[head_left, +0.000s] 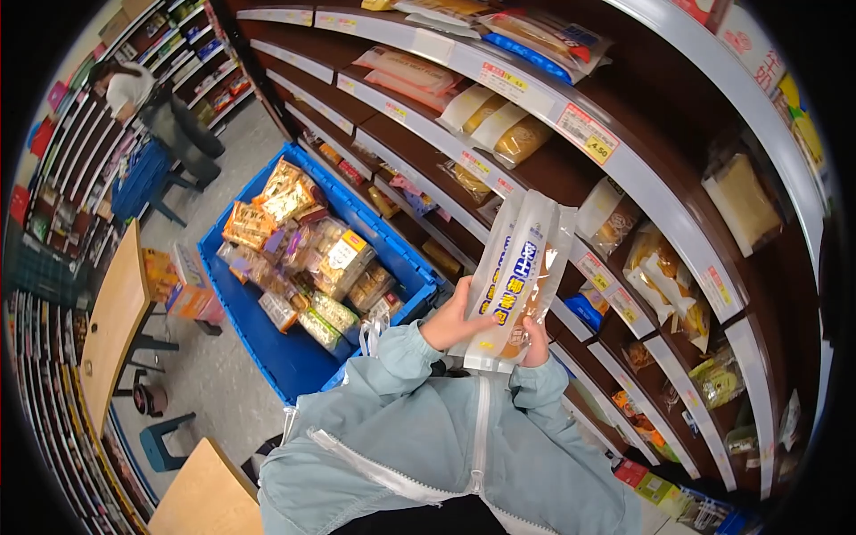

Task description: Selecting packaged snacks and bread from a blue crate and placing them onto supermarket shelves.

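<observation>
Two long plastic bread packets (528, 267) with bold printed lettering are held upright in front of my chest, one partly behind the other. My left hand (456, 319) grips them from the left side, its thumb across the front. Around their lower right edge are the fingers of my right hand (533, 344). A brown bread roll shows through the clear part of the front packet. Just beyond the packets stand the brown shelves (582, 200) with packaged bread. Left of my hands is a blue plastic crate (304, 374) holding several bagged snacks and a clear box of baked goods (340, 257).
Wrapped bread rolls (498, 127) and pink bags (411, 73) lie on a shelf with price labels along its edge. Wooden tables (114, 321), a blue stool (166, 441) and cardboard boxes (190, 294) stand at left. Another person (157, 114) bends near far shelves.
</observation>
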Tool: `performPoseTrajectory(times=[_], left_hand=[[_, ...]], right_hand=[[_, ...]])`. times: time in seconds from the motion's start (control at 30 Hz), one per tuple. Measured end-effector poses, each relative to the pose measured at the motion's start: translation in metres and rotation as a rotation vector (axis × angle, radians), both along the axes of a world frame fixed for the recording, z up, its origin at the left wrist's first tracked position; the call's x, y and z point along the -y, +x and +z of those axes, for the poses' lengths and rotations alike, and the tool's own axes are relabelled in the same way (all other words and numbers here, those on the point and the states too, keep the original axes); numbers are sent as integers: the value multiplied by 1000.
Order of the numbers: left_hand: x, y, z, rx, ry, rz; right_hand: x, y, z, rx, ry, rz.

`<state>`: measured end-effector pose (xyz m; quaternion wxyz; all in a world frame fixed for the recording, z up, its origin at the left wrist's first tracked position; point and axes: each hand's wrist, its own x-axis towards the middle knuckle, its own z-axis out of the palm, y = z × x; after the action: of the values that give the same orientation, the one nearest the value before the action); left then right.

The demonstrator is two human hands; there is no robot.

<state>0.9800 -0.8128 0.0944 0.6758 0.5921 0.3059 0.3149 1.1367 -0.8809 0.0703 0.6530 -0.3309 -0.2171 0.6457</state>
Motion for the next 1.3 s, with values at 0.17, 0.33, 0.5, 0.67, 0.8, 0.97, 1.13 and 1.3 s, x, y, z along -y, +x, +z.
performPoseTrajectory(times=[0.17,0.33,0.5,0.67,0.8,0.97,1.13,1.3], left_hand=[[14,-2,-4,-52,160,165],[13,-27,1,7,136,252],[4,-89,28,-119,422,313],[-10,-148,28,-57,267,419],[-24,-182,-13,-61,202,484],[-44,-207,-87,-62,105,400],[-57,-214,-130,39,-351,285],[-69,-191,-133,-291,-518,391]], right_hand=[[-4,-8,-2,270,111,91],[-15,-30,-3,351,274,151],[-49,-70,-3,648,421,362],[-86,-135,1,875,626,263],[-103,-163,-12,1025,655,234],[-113,-179,-40,1076,408,383],[-103,-181,-50,1338,345,376],[-97,-144,-36,1135,347,98]])
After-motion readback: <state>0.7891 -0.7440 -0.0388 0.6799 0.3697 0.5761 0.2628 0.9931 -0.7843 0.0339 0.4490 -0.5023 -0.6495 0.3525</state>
